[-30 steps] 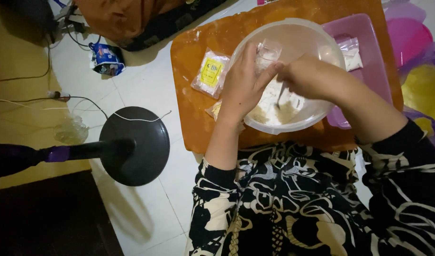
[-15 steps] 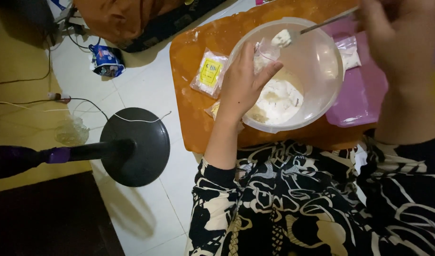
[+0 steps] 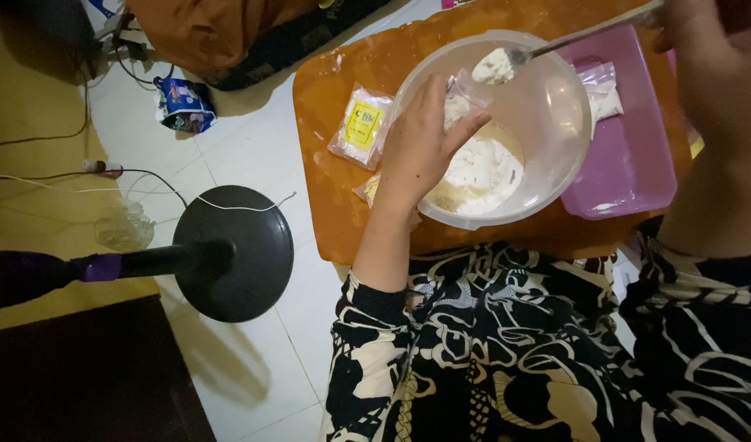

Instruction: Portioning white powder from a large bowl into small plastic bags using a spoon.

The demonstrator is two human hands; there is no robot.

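While left hand point(image 3: 420, 151) grips translucent round plastic bowl point(image 3: 547, 98) rim at 9 o'clock on orange desk point(image 3: 326, 196), right hand point(image 3: 711, 49) pinches heaped metal spoon point(image 3: 506, 61) above; tilt risks spilling white powder.

We are seeing white flour in the clear, round plastic bowl point(image 3: 555, 106), an orange-brown wooden board point(image 3: 343, 213) under it, and a pink rectangular plastic tray point(image 3: 637, 164) at its three o'clock. At nine o'clock, a clear sachet with a yellow label point(image 3: 361, 124). Our sleeves point(image 3: 375, 360) are showing black-and-cream swirls.
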